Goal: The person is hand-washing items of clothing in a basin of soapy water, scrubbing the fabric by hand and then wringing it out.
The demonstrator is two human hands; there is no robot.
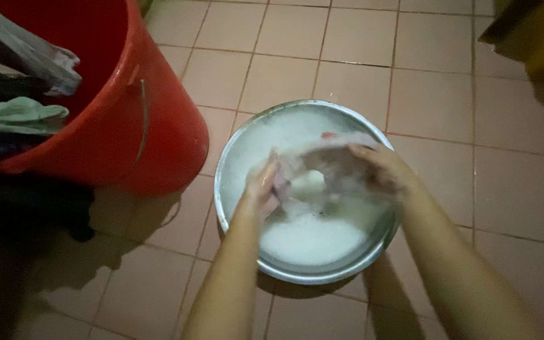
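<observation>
A round metal basin [242,140] full of white soapy water stands on the tiled floor. Over it, my left hand [260,187] and my right hand [378,169] both grip a wet, pale pinkish cloth [322,158] stretched between them, just above the suds. Foam covers my fingers and blurs their outline. A small red spot shows at the cloth's far edge.
A large red bucket [152,126] with a wire handle stands left of the basin, with several garments draped over its rim. A dark cloth [39,204] hangs below it. A yellow object [536,31] sits at the top right. The floor [448,94] is pink tiles.
</observation>
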